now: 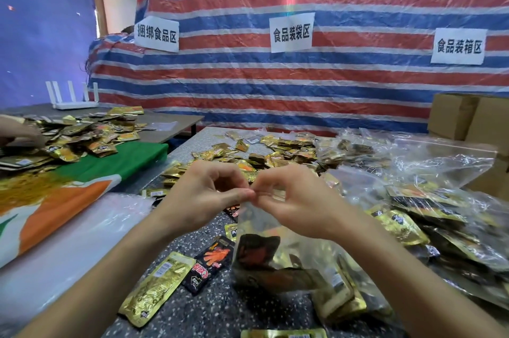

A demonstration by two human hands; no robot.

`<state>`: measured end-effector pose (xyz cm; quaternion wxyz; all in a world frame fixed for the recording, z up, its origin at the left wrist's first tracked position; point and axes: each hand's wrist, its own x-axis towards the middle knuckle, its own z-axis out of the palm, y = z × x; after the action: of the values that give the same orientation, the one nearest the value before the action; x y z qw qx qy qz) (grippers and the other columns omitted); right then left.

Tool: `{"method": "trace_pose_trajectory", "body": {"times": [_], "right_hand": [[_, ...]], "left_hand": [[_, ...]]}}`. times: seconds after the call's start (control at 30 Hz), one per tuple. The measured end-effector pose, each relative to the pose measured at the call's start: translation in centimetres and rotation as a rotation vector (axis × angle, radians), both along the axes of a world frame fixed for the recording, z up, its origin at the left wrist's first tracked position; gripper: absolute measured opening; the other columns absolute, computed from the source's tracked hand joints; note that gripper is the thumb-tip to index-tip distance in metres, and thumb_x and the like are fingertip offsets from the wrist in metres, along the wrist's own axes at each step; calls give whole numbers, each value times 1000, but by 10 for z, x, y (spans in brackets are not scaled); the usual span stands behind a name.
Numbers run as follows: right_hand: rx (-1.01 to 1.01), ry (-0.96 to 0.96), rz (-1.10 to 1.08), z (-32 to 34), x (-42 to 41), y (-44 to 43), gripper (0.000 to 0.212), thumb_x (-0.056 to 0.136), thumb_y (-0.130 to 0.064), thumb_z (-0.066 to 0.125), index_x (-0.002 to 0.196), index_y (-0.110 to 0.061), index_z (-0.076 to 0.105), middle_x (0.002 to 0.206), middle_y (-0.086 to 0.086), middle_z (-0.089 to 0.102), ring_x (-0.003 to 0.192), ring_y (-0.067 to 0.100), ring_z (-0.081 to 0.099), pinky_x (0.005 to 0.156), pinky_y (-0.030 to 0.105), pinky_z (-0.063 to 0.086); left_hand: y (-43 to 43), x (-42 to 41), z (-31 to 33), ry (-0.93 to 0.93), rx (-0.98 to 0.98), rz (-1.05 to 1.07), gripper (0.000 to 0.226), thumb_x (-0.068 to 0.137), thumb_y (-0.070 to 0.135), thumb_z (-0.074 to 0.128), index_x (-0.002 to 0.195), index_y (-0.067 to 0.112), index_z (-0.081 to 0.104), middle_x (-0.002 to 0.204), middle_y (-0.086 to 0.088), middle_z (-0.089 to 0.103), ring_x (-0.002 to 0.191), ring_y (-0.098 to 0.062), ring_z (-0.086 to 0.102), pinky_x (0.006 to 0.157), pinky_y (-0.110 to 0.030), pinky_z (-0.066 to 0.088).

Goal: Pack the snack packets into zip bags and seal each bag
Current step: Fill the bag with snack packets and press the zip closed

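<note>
A clear zip bag (278,260) with gold and black snack packets inside hangs above the speckled table (209,307). My left hand (205,193) and my right hand (297,200) meet at its top edge, each pinching the zip strip between thumb and fingers. Loose packets lie below: a gold one (157,289) and a black one with orange print (210,264). A heap of loose gold packets (275,153) covers the far part of the table.
Filled clear bags (429,216) pile up on the right, with cardboard boxes (468,114) behind. Left, a green and orange cloth (82,178) holds more packets, and another person's hand (19,133) reaches in. A striped tarp hangs behind.
</note>
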<state>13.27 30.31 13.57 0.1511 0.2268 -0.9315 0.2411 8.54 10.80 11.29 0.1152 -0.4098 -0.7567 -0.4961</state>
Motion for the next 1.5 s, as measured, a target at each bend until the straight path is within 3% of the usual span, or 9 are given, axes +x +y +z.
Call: {"method": "trace_pose_trajectory", "body": {"times": [0.17, 0.3, 0.4, 0.57, 0.77, 1.07, 1.2, 1.4, 1.5], "right_hand": [[-89, 44, 43, -1, 3, 3, 8, 91, -32, 72, 88, -27, 76, 79, -12, 71, 79, 6, 65, 80, 42, 54], [45, 149, -3, -3, 6, 3, 5, 92, -35, 63, 90, -34, 67, 79, -14, 65, 79, 14, 61, 72, 43, 53], [99, 205, -19, -5, 9, 2, 7, 92, -32, 59, 91, -37, 63, 74, -19, 55, 77, 12, 57, 69, 39, 51], [144, 236, -49, -2, 15, 2, 7, 93, -36, 63, 98, -32, 67, 81, -17, 62, 80, 13, 60, 67, 35, 49], [55, 216, -75, -2, 22, 11, 12, 91, -32, 70, 88, -21, 70, 80, -10, 65, 74, 13, 56, 70, 42, 51], [70, 188, -53, -2, 28, 17, 10, 90, -20, 63, 81, -24, 61, 81, -11, 61, 77, 16, 56, 68, 47, 51], [50, 195, -76, -5, 28, 12, 5, 84, -31, 58, 81, -26, 58, 78, -12, 59, 74, 13, 55, 67, 44, 51], [42, 268, -83, -8, 24, -7, 8, 90, -33, 63, 85, -26, 64, 80, -12, 56, 76, 14, 55, 65, 39, 49], [18, 267, -74, -8, 24, -7, 9, 90, -33, 64, 86, -26, 65, 79, -12, 56, 77, 16, 57, 65, 39, 50]], "left_hand": [[-6, 2, -2, -82, 27, -47, 14, 78, 29, 75, 82, 15, 76, 75, -6, 73, 64, -9, 63, 59, -21, 50], [-6, 4, -5, -87, 9, -60, 15, 83, 29, 70, 88, 16, 75, 82, -9, 72, 69, -15, 64, 62, -28, 51], [-1, 8, -7, 34, -39, -8, 10, 89, 23, 68, 89, 14, 71, 80, -6, 69, 72, -26, 64, 65, -40, 52], [6, 11, -9, 135, 9, 100, 12, 91, 8, 70, 81, 14, 67, 74, -2, 65, 67, -17, 59, 60, -27, 46], [4, 10, -13, 11, 89, 89, 7, 88, 19, 68, 81, 18, 68, 71, 6, 65, 64, -4, 58, 58, -14, 44], [2, 10, -14, -9, 57, 19, 8, 86, 28, 65, 87, 22, 69, 81, 0, 68, 72, -11, 62, 63, -23, 51], [5, 13, -15, 61, 28, 60, 13, 89, 30, 62, 88, 19, 67, 79, 4, 65, 73, -16, 62, 66, -34, 51], [13, 17, -19, 175, 18, 121, 12, 94, 9, 64, 87, 19, 63, 76, 4, 62, 69, -13, 56, 61, -24, 45], [11, 18, -19, 155, 42, 114, 11, 95, 9, 64, 87, 17, 64, 77, 6, 63, 71, -15, 59, 63, -25, 47]]}}
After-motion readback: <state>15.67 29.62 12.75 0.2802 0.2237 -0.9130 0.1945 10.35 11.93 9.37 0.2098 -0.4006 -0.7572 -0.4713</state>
